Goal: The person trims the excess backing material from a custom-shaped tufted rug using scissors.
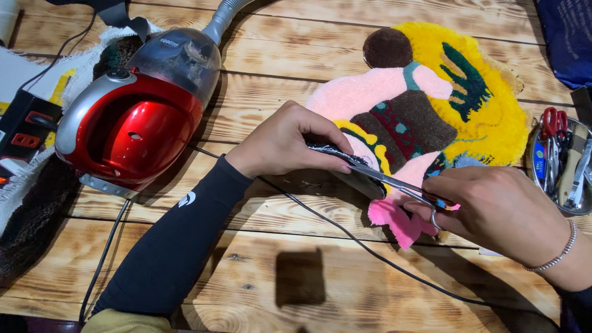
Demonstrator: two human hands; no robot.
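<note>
Tufted rug (425,105) (pink, yellow, brown) lies flat on the wooden table (259,259). Left hand (287,140) fingers pinch its dark folded edge; right hand (499,206) fingers clench around scissors (394,183), blades at that edge. Red handheld vac (132,117) sits to the left, tool tray (564,163) at far right.

Black long sleeve with small white logo on left arm, beaded silver bracelet on right wrist
</note>
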